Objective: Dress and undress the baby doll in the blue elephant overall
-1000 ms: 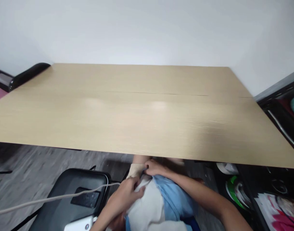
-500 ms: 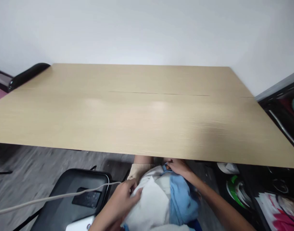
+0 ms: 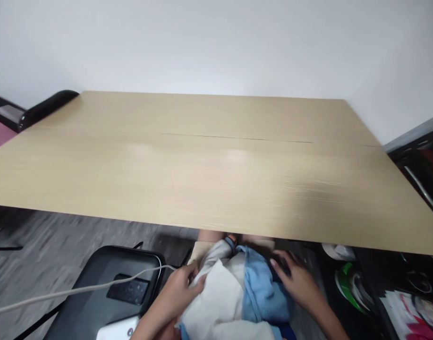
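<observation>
A bundle of cloth lies on my lap below the table's near edge: a white piece on the left and a light blue piece on the right. My left hand pinches the left edge of the white cloth. My right hand rests with fingers spread at the right side of the blue cloth, touching it. The light wooden table stretches in front of me, above both hands.
A black chair stands at my lower left with a dark phone on its seat and a pale cable across it. Dark shelving with bags and coloured items sits at the right. A dark chair back shows at the table's far left.
My right hand has let go of the cloth near the table edge and moved right and toward me, fingers spreading. The left hand stays on the white cloth. The blue cloth has bunched.
</observation>
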Demonstrator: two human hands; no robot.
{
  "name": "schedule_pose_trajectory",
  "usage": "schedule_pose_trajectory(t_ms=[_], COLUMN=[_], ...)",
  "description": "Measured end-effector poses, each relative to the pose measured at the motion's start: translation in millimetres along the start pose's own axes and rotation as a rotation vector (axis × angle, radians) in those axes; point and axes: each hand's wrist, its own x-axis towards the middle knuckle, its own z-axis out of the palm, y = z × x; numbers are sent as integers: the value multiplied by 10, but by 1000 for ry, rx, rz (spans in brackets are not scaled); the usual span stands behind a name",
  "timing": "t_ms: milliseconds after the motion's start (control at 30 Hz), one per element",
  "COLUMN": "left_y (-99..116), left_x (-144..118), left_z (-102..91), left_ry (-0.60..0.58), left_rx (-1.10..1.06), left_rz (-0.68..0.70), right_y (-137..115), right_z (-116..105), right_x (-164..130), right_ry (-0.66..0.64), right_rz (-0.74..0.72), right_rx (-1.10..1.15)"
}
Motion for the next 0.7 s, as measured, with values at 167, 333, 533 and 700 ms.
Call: schedule_pose_trajectory(t_ms=[167,333,533,700], left_y=[-24,-40,-121,-193], left_x=[12,12,24,40], left_z=[24,25,66,96], left_ry=[-7,-3,5,4], left_rx=[-3,-17,-28,-16], left_rz=[-31,-11,-22,-14], right_y=[207,189,307,290], right_z=[190,301,487,585], right_x=[-293,-484,-729,-749], right_ry=[-5,-17,32,-6], right_rz=[294,358,452,509], right_rx=[-279,-223,-113,-36])
